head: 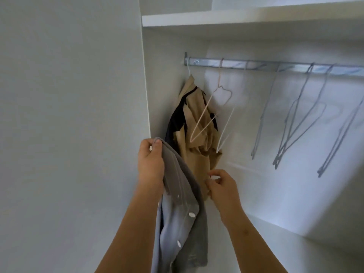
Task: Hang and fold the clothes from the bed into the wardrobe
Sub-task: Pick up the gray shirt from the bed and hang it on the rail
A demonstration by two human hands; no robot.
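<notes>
My left hand (150, 160) grips the top of a grey-blue buttoned shirt (181, 223), which hangs down in front of the open wardrobe. A beige garment with dark trim (194, 123) hangs on a hanger at the left end of the metal rail (256, 65). My right hand (221, 186) is just below and to the right of that garment's hem, fingers loosely curled, holding nothing that I can see. An empty pale pink wire hanger (214, 107) hangs tilted beside the beige garment.
Several empty grey hangers (299, 123) hang tilted further right on the rail. A white shelf (216, 17) spans above the rail. The wardrobe's white side panel (146, 75) stands just left of the beige garment, with plain wall beyond it.
</notes>
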